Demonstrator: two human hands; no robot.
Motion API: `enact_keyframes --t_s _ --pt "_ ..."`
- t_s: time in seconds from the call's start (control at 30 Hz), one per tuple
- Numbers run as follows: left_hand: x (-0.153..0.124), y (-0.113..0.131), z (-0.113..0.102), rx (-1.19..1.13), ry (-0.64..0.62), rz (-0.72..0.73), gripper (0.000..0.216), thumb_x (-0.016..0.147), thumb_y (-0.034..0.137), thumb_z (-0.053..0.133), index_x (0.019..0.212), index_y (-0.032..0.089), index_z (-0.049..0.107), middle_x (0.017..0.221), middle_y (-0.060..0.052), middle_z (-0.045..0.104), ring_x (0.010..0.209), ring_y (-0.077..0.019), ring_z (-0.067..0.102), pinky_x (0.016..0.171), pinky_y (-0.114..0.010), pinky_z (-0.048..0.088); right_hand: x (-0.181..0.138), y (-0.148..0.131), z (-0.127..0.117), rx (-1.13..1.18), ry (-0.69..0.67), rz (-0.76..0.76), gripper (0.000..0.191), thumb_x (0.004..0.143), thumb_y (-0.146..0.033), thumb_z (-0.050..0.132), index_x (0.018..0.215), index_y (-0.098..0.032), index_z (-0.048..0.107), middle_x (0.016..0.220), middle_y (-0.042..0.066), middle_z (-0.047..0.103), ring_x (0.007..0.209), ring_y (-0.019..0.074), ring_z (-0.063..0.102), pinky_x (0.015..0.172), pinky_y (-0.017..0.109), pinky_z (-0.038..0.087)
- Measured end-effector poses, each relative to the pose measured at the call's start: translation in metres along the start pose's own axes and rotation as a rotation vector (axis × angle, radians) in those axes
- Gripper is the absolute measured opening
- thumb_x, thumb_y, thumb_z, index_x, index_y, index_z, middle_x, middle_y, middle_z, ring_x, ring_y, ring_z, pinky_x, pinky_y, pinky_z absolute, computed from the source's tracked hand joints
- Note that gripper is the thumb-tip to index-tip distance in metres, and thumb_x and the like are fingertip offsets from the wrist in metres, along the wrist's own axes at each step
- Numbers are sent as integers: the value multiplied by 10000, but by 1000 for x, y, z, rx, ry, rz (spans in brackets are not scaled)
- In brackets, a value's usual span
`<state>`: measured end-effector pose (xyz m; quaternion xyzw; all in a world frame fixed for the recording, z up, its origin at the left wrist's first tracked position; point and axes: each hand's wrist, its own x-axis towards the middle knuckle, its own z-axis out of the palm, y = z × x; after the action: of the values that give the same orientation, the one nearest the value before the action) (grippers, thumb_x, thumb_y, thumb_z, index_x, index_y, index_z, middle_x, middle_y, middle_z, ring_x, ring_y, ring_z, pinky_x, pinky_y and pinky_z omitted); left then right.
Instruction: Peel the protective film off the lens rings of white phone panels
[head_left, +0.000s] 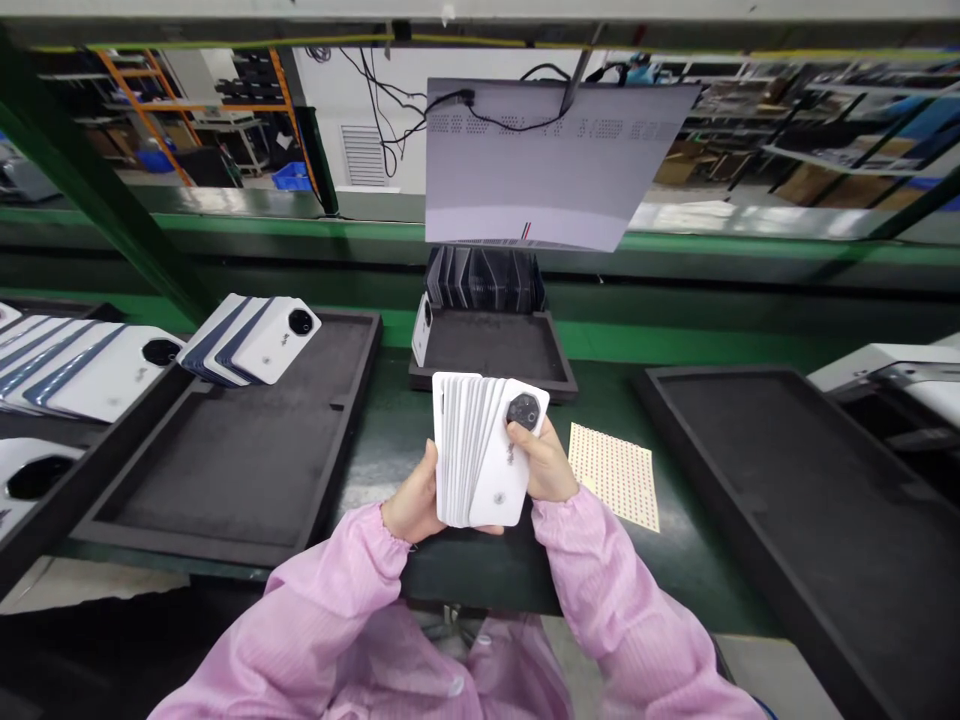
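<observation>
Between my two hands is a fanned stack of white phone back covers (491,480), each slim with rounded corners; the front one shows a dark round camera ring. My left hand (417,497) grips the stack along its left side and underneath. Wrapped around the right edge, my right hand (550,462) has its thumb on the front cover just below the camera ring. Behind the stack stands a small black tray (495,345), with one white cover upright at its left end and a row of dark panels at its back.
A large black tray (232,470) at left carries a leaning group of white covers (274,345). More covers (105,375) fill another tray farther left. A dotted sticker sheet (615,475) lies right of my hands, beside a black tray (795,480). A monitor (547,165) hangs overhead.
</observation>
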<state>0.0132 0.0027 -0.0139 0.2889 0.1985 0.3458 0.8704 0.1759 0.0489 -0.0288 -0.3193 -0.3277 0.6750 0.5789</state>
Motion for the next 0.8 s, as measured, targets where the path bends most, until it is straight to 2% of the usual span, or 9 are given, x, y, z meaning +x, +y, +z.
enact_keyframes --t_s 0.07,0.13,0.23,0.33,0.47,0.67,0.8 --pt "-1 -2 -2 -5 -1 -8 671 754 678 421 1237 218 493 1276 -141 527 1149 -371 493 854 -564 431 1 1 -1 3 -8 2 346 620 -321 757 911 -234 591 860 1 671 768 205 639 778 409 512" --pt "-1 -4 -3 22 20 -6 576 769 535 548 1239 208 485 1238 -147 556 1109 -358 530 856 -568 434 1 2 -2 5 -11 2 342 626 -315 752 914 -239 583 859 -3 671 769 206 642 782 414 511" --pt "-1 -9 -4 149 96 23 544 721 334 678 1216 186 509 1156 -150 607 996 -335 602 812 -543 473 0 0 -1 4 -35 5 405 626 -315 749 981 -255 564 924 7 672 832 228 643 792 428 506" --pt "-2 -11 -5 344 153 91 501 711 333 690 1164 160 567 1078 -135 647 969 -307 616 856 -506 463 -3 -5 -1 4 -75 -24 593 580 -316 779 1114 -283 525 1013 13 658 911 237 628 833 421 487" --pt "-6 -11 -6 623 134 159 440 756 360 638 1151 171 593 1136 -101 630 1118 -282 535 984 -450 379 -10 -11 -4 -37 -96 -100 792 497 -354 826 1207 -293 482 1011 25 663 945 240 611 885 411 451" --pt "-10 -10 -8 709 92 149 461 776 387 604 1183 171 568 1178 -111 609 1112 -282 540 962 -441 400 -15 -10 -8 -48 -125 -121 842 498 -344 831 1249 -288 453 1045 57 651 993 284 595 932 470 414" --pt "-9 -8 -5 735 45 178 537 736 340 658 1231 182 523 1225 -114 580 1144 -288 517 982 -446 379 -16 -9 -8 -50 -130 -136 840 511 -343 828 1256 -288 446 1066 62 645 1006 291 595 933 480 418"
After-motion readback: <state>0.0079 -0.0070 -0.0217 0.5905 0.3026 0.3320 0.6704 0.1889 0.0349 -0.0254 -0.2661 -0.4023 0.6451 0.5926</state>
